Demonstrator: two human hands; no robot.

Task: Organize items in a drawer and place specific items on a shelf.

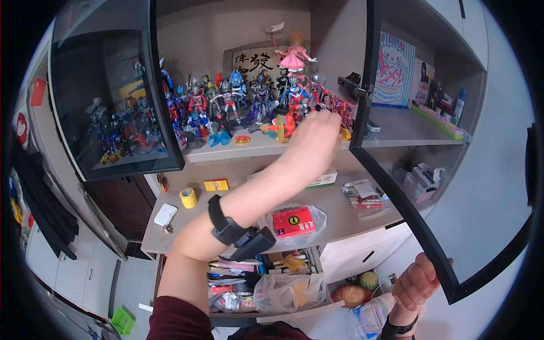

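Note:
My left hand [319, 129] reaches across to the right end of the cabinet shelf [255, 148]. Its fingers are curled among the toy action figures [261, 93], and whatever lies under them is hidden. Just beside the wrist are an orange-red figure [290, 124] and a translucent yellow piece [279, 129]. My right hand [416, 280] grips the lower corner of the black-framed glass door [408, 225], which stands swung outward on its hinge [356, 86]. A figurine in a pink dress [293, 59] rises above the others, in front of a plaque [250, 63] bearing writing.
A second glass door [114, 85] stands ajar at left. Below, the desktop [191, 221] carries yellow tape [188, 198], a white case [165, 214] and a red box [293, 222] on a plastic bag. A drawer [321, 265] full of stationery juts out near my body.

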